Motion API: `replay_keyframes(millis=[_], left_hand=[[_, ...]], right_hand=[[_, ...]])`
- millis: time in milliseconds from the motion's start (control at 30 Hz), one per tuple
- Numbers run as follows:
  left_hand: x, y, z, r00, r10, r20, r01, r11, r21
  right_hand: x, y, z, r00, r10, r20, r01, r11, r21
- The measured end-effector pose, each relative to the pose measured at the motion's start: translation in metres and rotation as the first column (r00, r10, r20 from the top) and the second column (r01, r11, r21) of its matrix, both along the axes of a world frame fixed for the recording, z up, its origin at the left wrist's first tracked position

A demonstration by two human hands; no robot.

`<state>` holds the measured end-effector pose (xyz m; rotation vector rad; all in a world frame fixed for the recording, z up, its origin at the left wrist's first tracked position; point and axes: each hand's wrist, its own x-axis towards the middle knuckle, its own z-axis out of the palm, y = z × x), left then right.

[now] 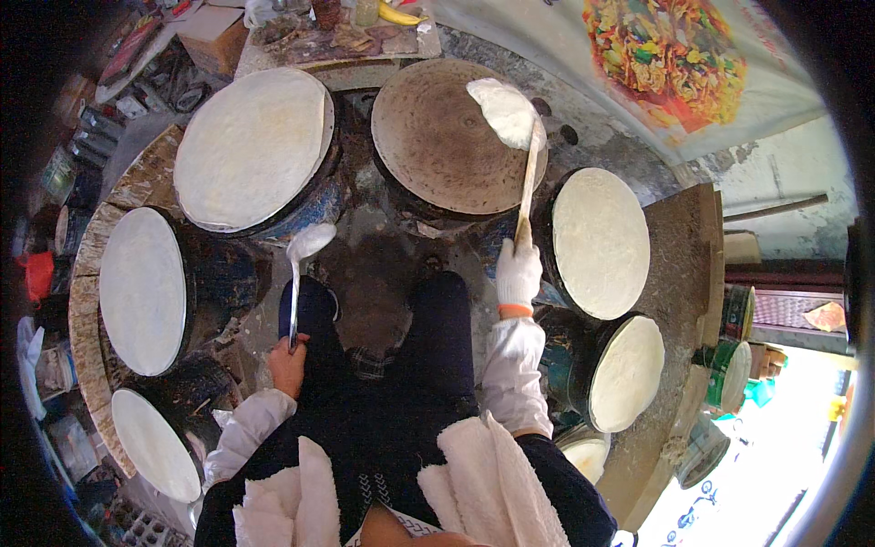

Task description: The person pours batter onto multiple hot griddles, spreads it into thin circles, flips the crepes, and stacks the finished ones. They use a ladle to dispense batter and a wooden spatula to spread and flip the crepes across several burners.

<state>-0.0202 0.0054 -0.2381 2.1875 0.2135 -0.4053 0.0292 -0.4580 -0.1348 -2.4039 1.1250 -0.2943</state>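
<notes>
My right hand (519, 275), in a white glove with an orange cuff, is closed round the handle of a wooden paddle (529, 187). A thick lump of white batter (504, 111) covers the paddle's far end, over the right side of a bare brown round griddle (428, 137). Bare and low at the left, my left hand (287, 366) grips a metal ladle (294, 283) upright. White batter coats its bowl, near the front edge of a large griddle with a pale round sheet of batter (251, 150).
More round griddles bear pale sheets: a left one (141, 292), a lower left one (159, 447), a right one (602, 242) and a lower right one (627, 374). Behind them are a cluttered board (333, 55) with a banana (399, 15), a cardboard box (211, 38) and a food banner (674, 55).
</notes>
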Motion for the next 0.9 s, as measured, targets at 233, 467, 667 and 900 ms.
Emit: replay_keyframes(millis=[233, 467, 667, 900], left_hand=[[-0.001, -0.006, -0.003, 0.992, -0.104, 0.068, 0.088, 0.974, 0.208], [-0.008, 0.013, -0.036, 0.993, 0.044, 0.107, -0.053, 0.995, 0.079], [-0.004, 0.009, -0.033, 0.996, 0.062, 0.069, -0.067, 0.996, 0.065], [0.001, -0.002, -0.021, 0.997, 0.075, 0.036, -0.079, 0.990, 0.113]], right_hand=[[0.105, 0.001, -0.009, 0.903, -0.010, 0.429, -0.147, 0.932, 0.331], [0.059, -0.035, -0.038, 0.908, 0.014, 0.419, -0.120, 0.966, 0.227], [0.145, -0.020, -0.005, 0.953, 0.133, 0.271, -0.183, 0.969, 0.167], [0.162, -0.003, -0.008, 0.884, 0.347, 0.314, -0.416, 0.890, 0.189]])
